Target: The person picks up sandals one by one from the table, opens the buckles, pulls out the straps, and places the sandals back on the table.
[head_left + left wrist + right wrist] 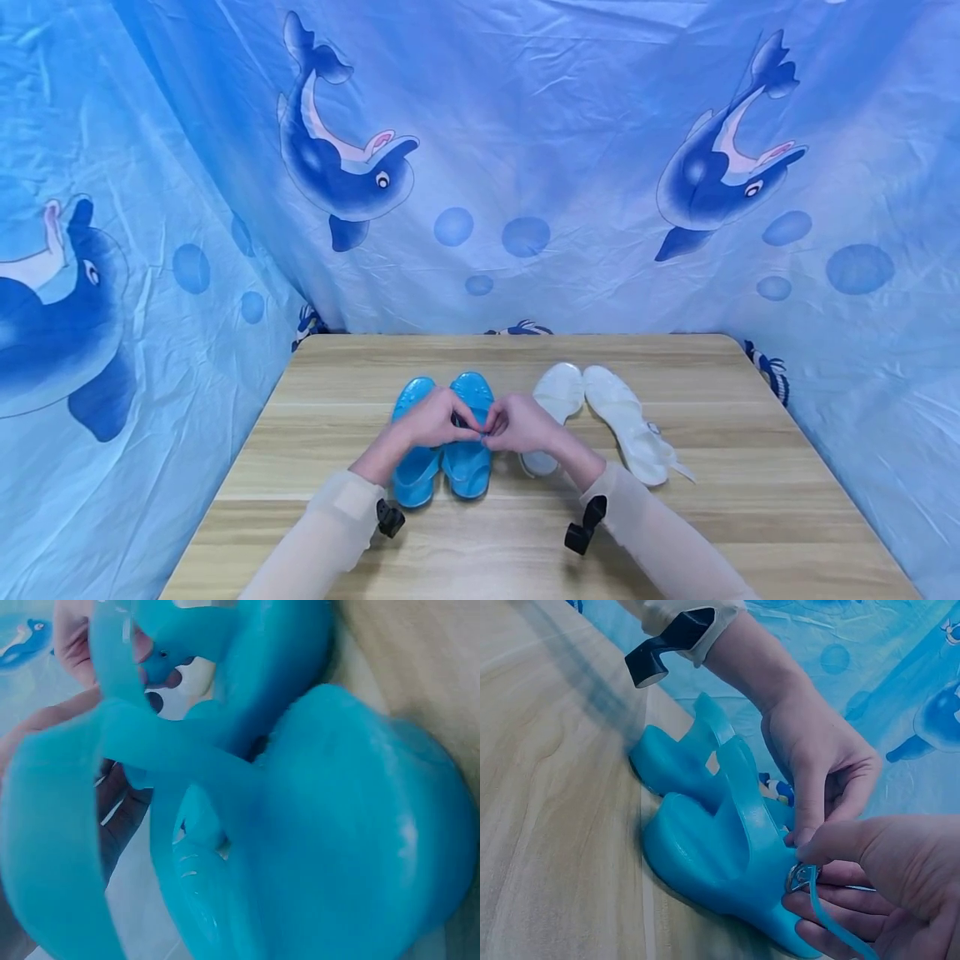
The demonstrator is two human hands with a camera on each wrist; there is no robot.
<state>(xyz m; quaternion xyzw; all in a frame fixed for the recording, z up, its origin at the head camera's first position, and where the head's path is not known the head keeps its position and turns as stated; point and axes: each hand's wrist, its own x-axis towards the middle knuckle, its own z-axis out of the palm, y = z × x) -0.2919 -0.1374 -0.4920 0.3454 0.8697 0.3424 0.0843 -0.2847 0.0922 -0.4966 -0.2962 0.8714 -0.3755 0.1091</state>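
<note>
A pair of blue jelly sandals stands side by side on the table: the left sandal (413, 487) and the right sandal (468, 477). Over the right one, my left hand (438, 417) and right hand (519, 422) meet at its outer side. The right wrist view shows a metal buckle (800, 879) there, with a thin blue strap (826, 915) trailing from it. My left thumb and fingers pinch the strap just by the buckle. Thumb and fingers of my right hand hold the buckle area. In the left wrist view, the near sandal's heel (337, 825) covers much of the scene.
Right of my hands lies a pair of white sandals, one partly behind my right wrist (558, 390) and the other (622, 417) with its strap (684, 472) loose on the wooden table (300, 442). A blue dolphin-print curtain (480, 150) hangs behind and at both sides.
</note>
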